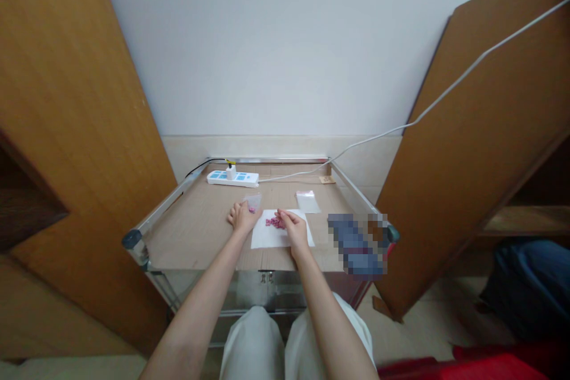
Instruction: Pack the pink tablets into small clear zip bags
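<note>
A small clear plastic bag [253, 198] lies on the cardboard-covered tabletop with a few pink bits near its lower end. My left hand [241, 217] is at that end, its thumb and fingers closed around the bag's edge. On a white sheet of paper [265, 239] sits a little heap of small pink pieces [275, 222]. Over the heap's right side, my right hand [294, 227] has thumb and fingertips pinched together. What is between those fingertips is too small to make out.
Behind the hands lies a white power strip [244, 180] with a plug in it; its white cable runs off to the right. Another clear bag [308, 202] is beyond the paper. A blurred-out object [356, 246] occupies the right front. Metal rails [356, 186] edge the table.
</note>
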A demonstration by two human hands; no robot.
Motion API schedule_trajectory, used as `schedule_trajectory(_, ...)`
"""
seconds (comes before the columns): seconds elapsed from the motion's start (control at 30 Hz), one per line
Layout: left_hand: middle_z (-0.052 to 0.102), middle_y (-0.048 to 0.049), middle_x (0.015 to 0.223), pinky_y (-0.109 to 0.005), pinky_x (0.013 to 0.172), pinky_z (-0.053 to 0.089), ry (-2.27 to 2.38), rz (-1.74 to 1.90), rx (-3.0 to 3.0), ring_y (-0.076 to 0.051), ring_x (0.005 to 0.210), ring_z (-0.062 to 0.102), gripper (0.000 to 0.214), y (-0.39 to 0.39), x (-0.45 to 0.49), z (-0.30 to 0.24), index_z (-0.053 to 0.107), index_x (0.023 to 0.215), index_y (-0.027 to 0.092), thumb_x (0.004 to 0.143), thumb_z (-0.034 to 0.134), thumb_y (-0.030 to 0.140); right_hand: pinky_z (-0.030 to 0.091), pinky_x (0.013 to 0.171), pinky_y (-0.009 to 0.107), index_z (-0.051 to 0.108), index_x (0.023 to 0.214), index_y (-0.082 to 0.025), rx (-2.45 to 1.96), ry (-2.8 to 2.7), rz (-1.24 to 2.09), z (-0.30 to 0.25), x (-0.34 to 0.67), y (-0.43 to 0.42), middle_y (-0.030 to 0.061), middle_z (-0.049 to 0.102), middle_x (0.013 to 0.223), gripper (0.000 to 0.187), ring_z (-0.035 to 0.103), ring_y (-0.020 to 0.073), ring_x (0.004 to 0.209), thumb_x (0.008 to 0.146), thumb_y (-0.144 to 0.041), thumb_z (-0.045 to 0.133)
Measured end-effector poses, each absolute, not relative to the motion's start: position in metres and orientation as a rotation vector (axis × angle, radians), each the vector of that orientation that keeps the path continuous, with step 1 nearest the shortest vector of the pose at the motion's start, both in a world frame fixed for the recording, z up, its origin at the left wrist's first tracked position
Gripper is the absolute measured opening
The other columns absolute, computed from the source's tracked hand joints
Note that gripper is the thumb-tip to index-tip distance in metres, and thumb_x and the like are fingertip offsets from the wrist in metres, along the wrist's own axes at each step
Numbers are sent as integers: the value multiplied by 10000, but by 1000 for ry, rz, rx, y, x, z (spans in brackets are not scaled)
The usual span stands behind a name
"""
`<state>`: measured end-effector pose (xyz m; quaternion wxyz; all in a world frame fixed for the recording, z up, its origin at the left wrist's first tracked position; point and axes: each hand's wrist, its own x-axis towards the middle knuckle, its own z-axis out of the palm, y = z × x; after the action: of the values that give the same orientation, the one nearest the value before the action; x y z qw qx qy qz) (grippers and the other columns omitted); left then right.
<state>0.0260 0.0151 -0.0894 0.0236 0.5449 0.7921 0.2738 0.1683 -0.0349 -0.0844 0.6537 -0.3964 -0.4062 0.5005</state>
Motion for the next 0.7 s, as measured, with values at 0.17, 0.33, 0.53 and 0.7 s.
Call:
schedule_trajectory(0.17,461,-125,1086,-435,819,284,2412,798,1703,-296,1038,390,475,18,22,-86,505,990,231,573,526,457,470,640,297,648,808,-120,-921,-947,1125,-87,169,-33,101,661,800,379,607,197,727,601,-432,591)
schedule_trajectory(0.33,476,-120,1095,-447,830,284,2367,824,1699,-302,1052,388,575,16,19,-84,441,1087,249,564,540,467,460,622,274,647,807,-122,-926,-967,1117,-88,170,-32,92,662,784,348,605,181,706,618,-407,582)
schedule_trajectory(0.53,398,-123,1208,-462,860,284,2282,1233,1616,-301,1100,358,525,4,22,-88,443,1071,221,606,528,448,451,631,275,641,808,-122,-938,-1010,1072,-90,169,-32,85,661,783,315,600,172,696,648,-379,554)
schedule_trajectory(0.7,577,-71,829,-284,661,436,1689,1605,1355,-148,724,559,266,-6,22,-99,479,888,158,690,453,335,432,699,286,618,839,-127,-1121,-1239,812,-88,176,-35,79,647,815,274,584,177,750,716,-319,466)
